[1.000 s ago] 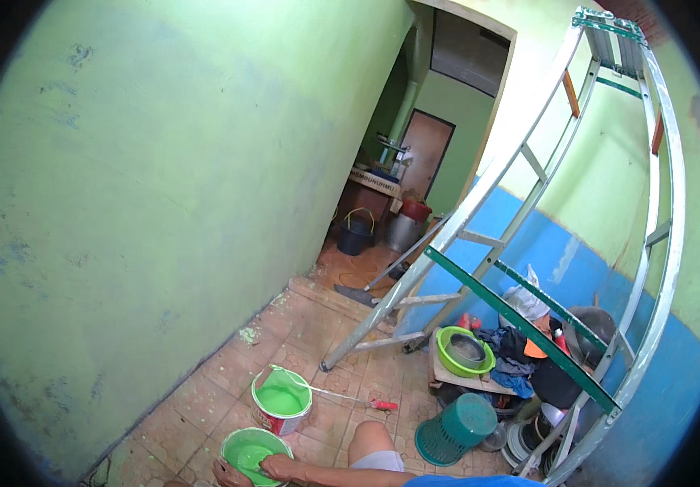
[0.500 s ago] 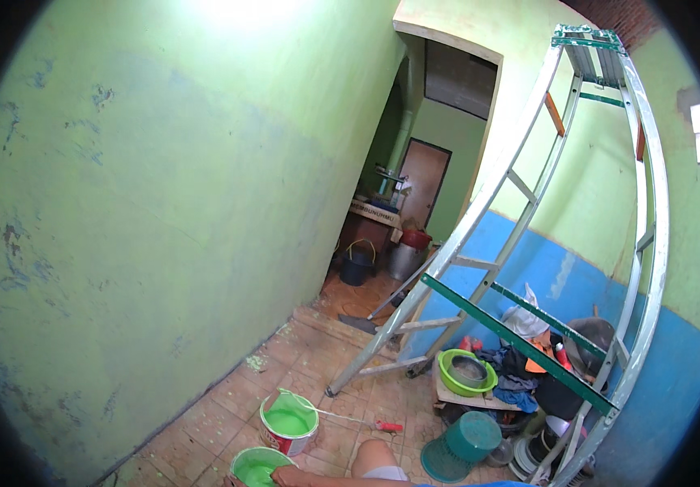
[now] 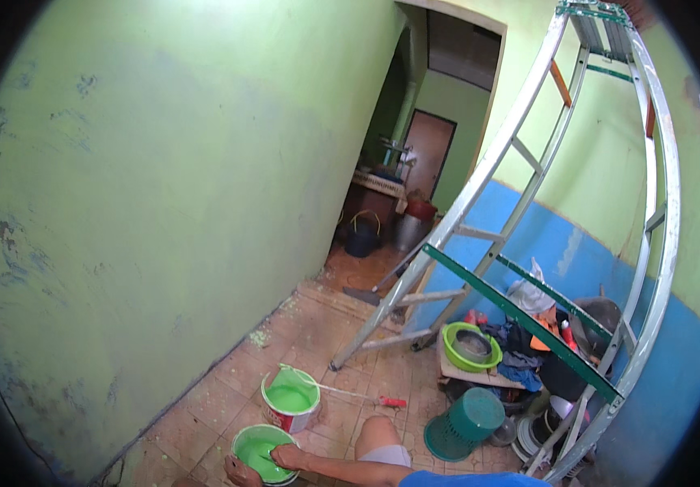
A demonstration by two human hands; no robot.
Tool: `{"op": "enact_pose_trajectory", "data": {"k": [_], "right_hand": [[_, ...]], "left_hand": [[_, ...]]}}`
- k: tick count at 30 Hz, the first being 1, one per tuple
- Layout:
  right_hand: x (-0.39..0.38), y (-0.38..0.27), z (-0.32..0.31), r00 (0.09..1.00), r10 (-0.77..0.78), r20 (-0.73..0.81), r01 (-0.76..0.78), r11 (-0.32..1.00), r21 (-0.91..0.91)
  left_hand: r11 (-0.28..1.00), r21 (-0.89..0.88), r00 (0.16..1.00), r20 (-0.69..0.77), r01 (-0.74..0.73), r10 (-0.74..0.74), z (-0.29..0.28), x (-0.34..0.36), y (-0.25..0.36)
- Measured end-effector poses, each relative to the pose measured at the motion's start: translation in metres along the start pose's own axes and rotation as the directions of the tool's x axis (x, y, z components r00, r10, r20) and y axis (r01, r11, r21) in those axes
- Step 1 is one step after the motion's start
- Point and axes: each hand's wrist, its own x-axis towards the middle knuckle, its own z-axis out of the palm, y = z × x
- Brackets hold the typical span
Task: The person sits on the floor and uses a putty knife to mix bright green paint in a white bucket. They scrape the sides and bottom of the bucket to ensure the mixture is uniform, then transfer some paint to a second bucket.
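On my feed: L hand at nr bucket's left rim, R hand over its green paint; can't tell either grip. 2nd bucket w/ red-handled tool just beyond, then ladder.

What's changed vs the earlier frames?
View tipped up, then back down: the bare left hand, nearly cut off half a second ago, shows again at the round, pale-rimmed bucket of green paint. No visible grasp or release. Unchanged: the bare right hand inside that bucket, the round red-and-white bucket beyond it, the green-and-silver metal stepladder.
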Motion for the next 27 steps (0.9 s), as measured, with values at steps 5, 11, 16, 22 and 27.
{"op": "enact_pose_trajectory", "data": {"k": [5,11,16,22,27], "right_hand": [[-0.014,-0.024,-0.011,1.0,-0.028,0.003,0.028,0.998,0.054],[-0.003,-0.012,-0.018,0.994,0.035,-0.108,-0.024,0.995,0.099],[-0.022,-0.008,-0.005,0.993,-0.044,-0.108,0.048,0.998,0.034],[-0.009,-0.008,-0.021,0.99,-0.069,-0.121,0.088,0.982,0.165],[-0.014,0.022,-0.028,0.998,0.016,-0.068,-0.019,0.999,-0.043]], "left_hand": [[0.99,0.136,0.999,0.012,0.039,-0.041,-0.008,-0.008,0.022],[0.995,0.059,0.996,0.052,-0.08,0.077,-0.008,0.0,0.001],[0.995,-0.012,0.995,-0.02,-0.095,0.094,-0.003,-0.008,0.01],[0.963,-0.203,0.965,0.158,-0.177,0.211,-0.005,0.01,-0.027],[0.951,-0.112,0.939,0.16,-0.288,0.303,-0.008,-0.016,0.019]]}}
